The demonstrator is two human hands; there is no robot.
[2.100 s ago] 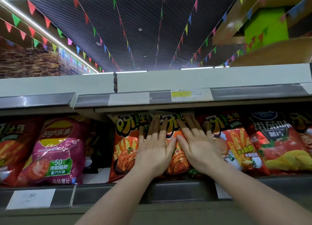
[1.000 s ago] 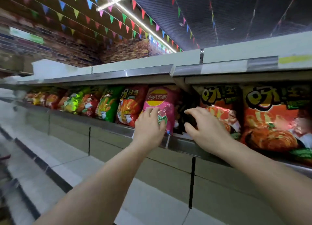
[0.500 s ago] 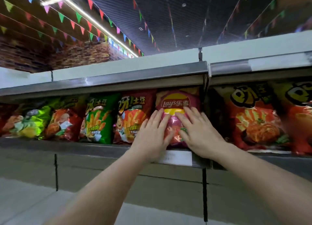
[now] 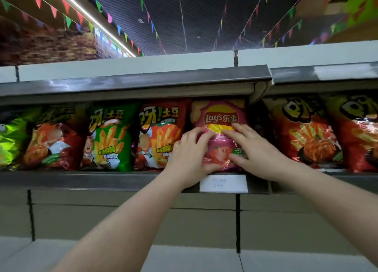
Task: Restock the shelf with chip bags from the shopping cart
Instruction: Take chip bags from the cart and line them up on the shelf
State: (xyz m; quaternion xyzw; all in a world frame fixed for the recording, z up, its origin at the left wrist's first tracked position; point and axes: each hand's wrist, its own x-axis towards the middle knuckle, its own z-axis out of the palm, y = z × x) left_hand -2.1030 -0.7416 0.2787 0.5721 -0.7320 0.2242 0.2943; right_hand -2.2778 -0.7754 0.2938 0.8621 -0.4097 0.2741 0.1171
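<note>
Bag: glossy pink Lay's chip bag [image 4: 219,128], centre of frame, upright on the grey metal shelf [image 4: 102,180]
Left hand [image 4: 189,155]: fingers loosely bent, apparently pressing its face
Right hand [image 4: 255,151]: fingers spread flat on it
Tip: push evenly, label forward

dim aisle | ceiling light strip [image 4: 92,20] glares | edges blurred, wide-angle bend

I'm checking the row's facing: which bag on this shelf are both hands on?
The pink Lay's bag: left hand and right hand rest on its front. Its neighbours are untouched and differently branded.
</note>
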